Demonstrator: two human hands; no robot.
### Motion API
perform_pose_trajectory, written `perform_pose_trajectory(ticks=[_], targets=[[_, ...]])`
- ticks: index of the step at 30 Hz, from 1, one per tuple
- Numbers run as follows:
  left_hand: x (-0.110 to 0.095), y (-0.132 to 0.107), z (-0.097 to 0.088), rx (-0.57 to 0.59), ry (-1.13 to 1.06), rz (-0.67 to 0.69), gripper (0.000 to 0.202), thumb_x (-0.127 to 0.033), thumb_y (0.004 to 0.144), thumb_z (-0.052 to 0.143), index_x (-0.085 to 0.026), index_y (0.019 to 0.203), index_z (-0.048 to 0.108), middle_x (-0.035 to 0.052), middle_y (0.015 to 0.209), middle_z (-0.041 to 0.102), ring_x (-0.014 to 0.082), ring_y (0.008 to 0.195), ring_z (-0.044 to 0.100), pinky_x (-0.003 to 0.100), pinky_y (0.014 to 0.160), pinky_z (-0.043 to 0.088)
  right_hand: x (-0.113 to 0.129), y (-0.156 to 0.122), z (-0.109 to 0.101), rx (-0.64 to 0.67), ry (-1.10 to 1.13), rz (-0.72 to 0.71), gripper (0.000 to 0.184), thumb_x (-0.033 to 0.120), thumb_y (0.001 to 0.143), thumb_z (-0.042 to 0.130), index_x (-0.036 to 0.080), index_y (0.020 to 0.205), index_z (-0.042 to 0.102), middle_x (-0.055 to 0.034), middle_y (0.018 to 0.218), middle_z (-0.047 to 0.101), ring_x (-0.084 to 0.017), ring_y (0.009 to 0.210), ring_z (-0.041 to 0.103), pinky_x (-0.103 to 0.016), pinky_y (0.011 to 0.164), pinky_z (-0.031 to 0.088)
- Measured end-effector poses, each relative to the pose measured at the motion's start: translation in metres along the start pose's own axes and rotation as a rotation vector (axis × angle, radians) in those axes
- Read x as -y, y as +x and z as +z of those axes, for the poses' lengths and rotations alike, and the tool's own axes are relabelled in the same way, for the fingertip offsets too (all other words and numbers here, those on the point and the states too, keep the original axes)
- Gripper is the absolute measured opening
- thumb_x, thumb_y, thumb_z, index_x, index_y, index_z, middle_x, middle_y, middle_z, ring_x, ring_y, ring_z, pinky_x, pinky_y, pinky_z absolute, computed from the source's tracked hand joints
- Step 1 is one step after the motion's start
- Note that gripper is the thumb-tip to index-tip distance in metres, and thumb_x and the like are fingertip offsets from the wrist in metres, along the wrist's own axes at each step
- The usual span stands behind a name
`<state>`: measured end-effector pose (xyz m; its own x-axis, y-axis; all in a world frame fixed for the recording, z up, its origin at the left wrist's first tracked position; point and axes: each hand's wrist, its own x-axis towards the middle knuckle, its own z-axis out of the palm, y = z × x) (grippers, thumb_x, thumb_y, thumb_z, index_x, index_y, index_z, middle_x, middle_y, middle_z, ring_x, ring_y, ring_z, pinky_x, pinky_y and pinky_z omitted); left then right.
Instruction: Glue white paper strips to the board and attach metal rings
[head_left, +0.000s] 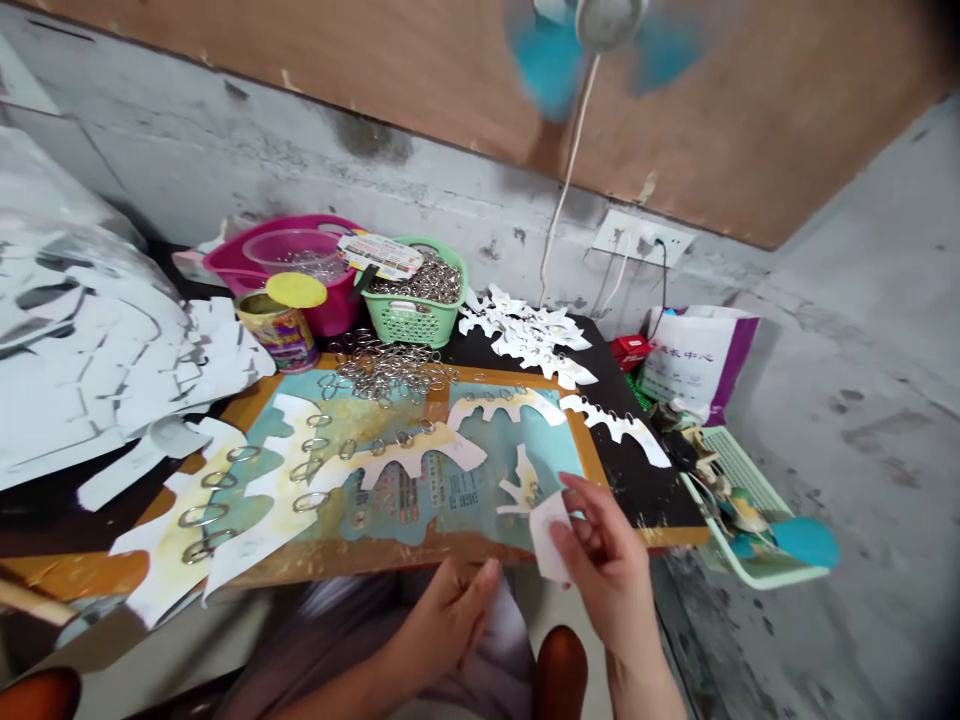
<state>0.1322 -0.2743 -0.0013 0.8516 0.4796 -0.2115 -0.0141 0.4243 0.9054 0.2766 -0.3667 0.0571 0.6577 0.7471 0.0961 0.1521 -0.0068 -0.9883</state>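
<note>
My right hand (600,550) pinches a white cut piece (551,540) between thumb and fingers, over the table's front edge. Just beyond it lies a small forked white piece (521,490). My left hand (454,610) is closed in front of the edge, thumb pressed to the fingers; anything in it is too small or hidden. White toothed strips with yellowish glue-like stains and metal rings lie on the board: one in the middle (409,455), one behind it (510,405), and two larger ones at left (281,500). Loose metal rings (382,370) are heaped at the back.
A green basket (412,320) of rings, a magenta basket (337,310) and an open can (281,335) stand behind. White sheets (90,350) pile up left. More toothed pieces (525,330) lie at back right, near a white bag (694,360). A pale green basket (787,575) sits right.
</note>
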Motion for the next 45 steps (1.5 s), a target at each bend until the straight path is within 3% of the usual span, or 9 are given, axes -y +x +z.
perform_pose_trajectory(ticks=[4, 8, 11, 15, 20, 25, 34, 41, 45], targets=[[-0.021, 0.002, 0.001, -0.048, -0.167, 0.075, 0.057, -0.070, 0.071, 0.072, -0.014, 0.081, 0.073, 0.0060, 0.068, 0.070, 0.0148, 0.055, 0.060, 0.023, 0.050, 0.048, 0.002, -0.015, 0.030, 0.151, -0.051, -0.113, 0.032, 0.030, 0.095, 0.059, 0.030, 0.127, 0.061, -0.0080, 0.108, 0.064, -0.016, 0.071, 0.062, -0.026, 0.058, 0.054], [-0.038, -0.005, -0.005, -0.098, -0.309, 0.139, 0.038, -0.041, 0.074, 0.081, -0.016, 0.101, 0.073, 0.0097, 0.095, 0.074, 0.0208, 0.080, 0.069, 0.029, 0.074, 0.056, -0.009, -0.030, 0.038, 0.179, -0.116, -0.212, 0.037, 0.023, 0.095, 0.057, 0.035, 0.130, 0.058, -0.0067, 0.117, 0.063, -0.019, 0.090, 0.066, -0.028, 0.073, 0.058], [-0.035, -0.011, -0.013, -0.218, -0.319, 0.164, 0.039, -0.036, 0.074, 0.082, -0.018, 0.107, 0.071, 0.0090, 0.103, 0.074, 0.0237, 0.093, 0.070, 0.033, 0.086, 0.056, -0.020, -0.032, 0.040, 0.220, -0.157, -0.195, 0.043, 0.021, 0.095, 0.056, 0.036, 0.135, 0.053, -0.0063, 0.126, 0.061, -0.019, 0.099, 0.065, -0.029, 0.083, 0.056], [-0.025, -0.014, -0.028, -0.351, -0.187, 0.159, 0.038, -0.033, 0.075, 0.081, -0.017, 0.107, 0.071, 0.0083, 0.101, 0.076, 0.0242, 0.098, 0.070, 0.033, 0.090, 0.056, -0.030, -0.022, 0.047, 0.295, -0.098, -0.152, 0.045, 0.026, 0.095, 0.057, 0.033, 0.139, 0.049, -0.0084, 0.133, 0.058, -0.024, 0.112, 0.061, -0.035, 0.089, 0.055], [-0.026, -0.018, -0.042, -0.484, -0.081, 0.139, 0.041, -0.036, 0.067, 0.084, -0.015, 0.100, 0.072, 0.0092, 0.093, 0.077, 0.0273, 0.090, 0.072, 0.035, 0.082, 0.059, -0.034, 0.001, 0.069, 0.265, -0.056, -0.053, 0.028, 0.033, 0.097, 0.055, 0.025, 0.122, 0.063, -0.0095, 0.115, 0.067, -0.019, 0.089, 0.067, -0.028, 0.073, 0.058], [-0.027, -0.019, -0.045, -0.564, -0.098, 0.168, 0.043, -0.036, 0.063, 0.086, -0.015, 0.097, 0.071, 0.0107, 0.097, 0.076, 0.0283, 0.094, 0.072, 0.037, 0.087, 0.057, -0.033, 0.013, 0.089, 0.234, -0.148, -0.041, 0.020, 0.035, 0.094, 0.058, 0.021, 0.100, 0.071, -0.0058, 0.092, 0.072, -0.017, 0.076, 0.067, -0.025, 0.065, 0.055], [-0.014, -0.022, -0.048, -0.559, -0.222, 0.162, 0.048, -0.037, 0.072, 0.082, -0.013, 0.110, 0.067, 0.0133, 0.110, 0.074, 0.0274, 0.099, 0.071, 0.034, 0.086, 0.057, -0.032, 0.006, 0.091, 0.187, -0.193, -0.094, 0.015, 0.029, 0.094, 0.057, 0.022, 0.098, 0.070, -0.0052, 0.092, 0.071, -0.017, 0.081, 0.067, -0.025, 0.069, 0.056], [-0.008, -0.018, -0.056, -0.557, -0.014, 0.215, 0.037, -0.033, 0.078, 0.076, -0.015, 0.109, 0.069, 0.0113, 0.116, 0.070, 0.0260, 0.106, 0.067, 0.034, 0.092, 0.055, -0.026, 0.005, 0.088, 0.207, -0.216, -0.147, 0.016, 0.023, 0.093, 0.056, 0.021, 0.103, 0.068, -0.0068, 0.101, 0.070, -0.017, 0.087, 0.068, -0.024, 0.071, 0.057], [-0.013, -0.020, -0.055, -0.554, 0.162, 0.268, 0.029, -0.032, 0.080, 0.072, -0.014, 0.103, 0.070, 0.0096, 0.104, 0.072, 0.0253, 0.098, 0.068, 0.035, 0.087, 0.056, -0.019, 0.010, 0.086, 0.280, -0.187, -0.184, 0.020, 0.018, 0.090, 0.056, 0.021, 0.107, 0.067, -0.0066, 0.105, 0.069, -0.018, 0.089, 0.068, -0.024, 0.074, 0.057]])
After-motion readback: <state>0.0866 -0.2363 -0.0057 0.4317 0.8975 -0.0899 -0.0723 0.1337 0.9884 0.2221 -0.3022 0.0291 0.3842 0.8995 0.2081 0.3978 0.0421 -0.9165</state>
